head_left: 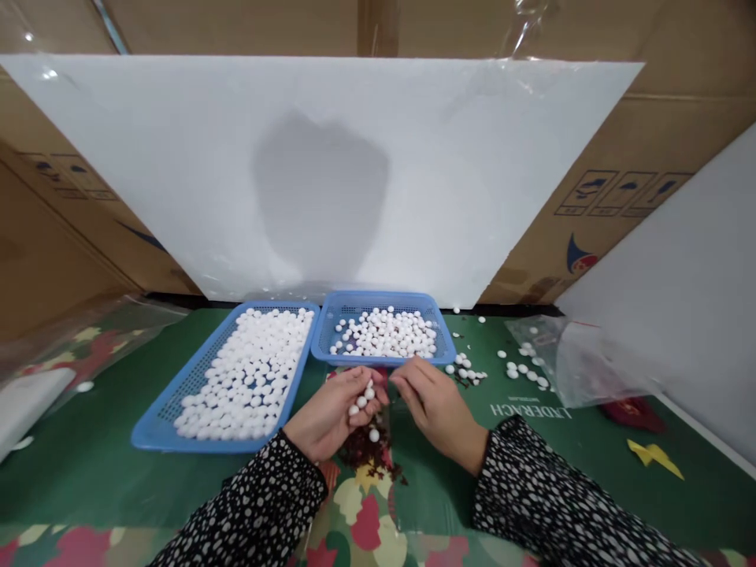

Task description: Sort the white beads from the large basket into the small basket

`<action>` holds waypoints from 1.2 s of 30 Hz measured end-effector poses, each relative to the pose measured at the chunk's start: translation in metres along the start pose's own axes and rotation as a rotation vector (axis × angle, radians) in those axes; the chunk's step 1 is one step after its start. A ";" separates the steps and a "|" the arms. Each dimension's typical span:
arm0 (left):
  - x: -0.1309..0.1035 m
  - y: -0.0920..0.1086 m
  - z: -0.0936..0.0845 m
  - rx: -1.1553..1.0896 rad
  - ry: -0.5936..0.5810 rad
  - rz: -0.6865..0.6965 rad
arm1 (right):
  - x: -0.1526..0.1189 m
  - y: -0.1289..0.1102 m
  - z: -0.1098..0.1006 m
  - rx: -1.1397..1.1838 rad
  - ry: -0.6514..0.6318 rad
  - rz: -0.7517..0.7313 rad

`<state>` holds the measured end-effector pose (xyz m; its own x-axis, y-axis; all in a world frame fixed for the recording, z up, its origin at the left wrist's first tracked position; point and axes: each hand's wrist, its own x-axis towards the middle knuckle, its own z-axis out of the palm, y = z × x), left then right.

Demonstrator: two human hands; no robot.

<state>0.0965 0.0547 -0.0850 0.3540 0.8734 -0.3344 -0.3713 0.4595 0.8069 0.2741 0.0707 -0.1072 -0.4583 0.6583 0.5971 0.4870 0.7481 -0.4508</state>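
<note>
Several small white balls [362,402] lie in the curled fingers and palm of my left hand [331,413], in the middle near the front. Close to its fingertips is my right hand [434,402], its thumb and fingers pinched together; whatever is between them is too small to make out. Below the hands, a loose heap of dark brown scraps [366,453] lies on the table with one white ball [374,435]. Just behind the hands stands a blue basket [383,298] partly filled with white balls. A longer blue basket [159,437] to the left holds many more.
Loose white balls [520,368] are scattered on the green table cover [449,488] at right, beside a clear plastic bag [584,362]. A yellow scrap [655,457] and a dark red item [635,413] lie farther right. Cardboard [531,236] and a white board [442,173] stand behind.
</note>
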 end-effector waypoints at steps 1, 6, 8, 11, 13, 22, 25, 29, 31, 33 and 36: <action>0.001 0.001 -0.002 0.002 0.026 0.027 | -0.006 0.005 0.001 -0.075 -0.075 0.031; 0.004 0.000 -0.007 -0.007 0.075 0.071 | -0.022 0.021 0.008 -0.311 -0.297 0.175; 0.004 -0.002 -0.007 -0.016 0.071 0.085 | -0.021 0.022 0.009 -0.304 -0.308 0.200; 0.005 -0.003 -0.008 -0.022 0.071 0.085 | -0.020 0.024 0.007 -0.214 -0.288 0.212; 0.005 -0.003 -0.007 -0.025 0.078 0.082 | -0.021 0.026 0.004 -0.144 -0.274 0.206; 0.004 -0.002 -0.005 0.052 0.067 0.072 | -0.024 0.033 -0.003 0.097 -0.158 0.239; 0.005 -0.002 -0.005 0.094 0.067 0.083 | -0.022 0.034 -0.003 0.083 -0.144 0.252; 0.005 -0.003 -0.005 0.100 0.055 0.075 | -0.021 0.035 0.000 0.022 -0.182 0.242; 0.006 -0.003 -0.005 0.080 0.055 0.080 | -0.021 0.036 0.002 -0.016 -0.200 0.238; 0.006 -0.003 -0.005 0.059 0.066 0.083 | -0.023 0.037 0.003 -0.053 -0.204 0.240; 0.005 -0.001 -0.005 0.043 0.075 0.076 | -0.025 0.040 0.002 -0.083 -0.203 0.247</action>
<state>0.0948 0.0592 -0.0900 0.2609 0.9156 -0.3059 -0.3572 0.3860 0.8506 0.3036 0.0845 -0.1418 -0.4535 0.8284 0.3287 0.6566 0.5600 -0.5052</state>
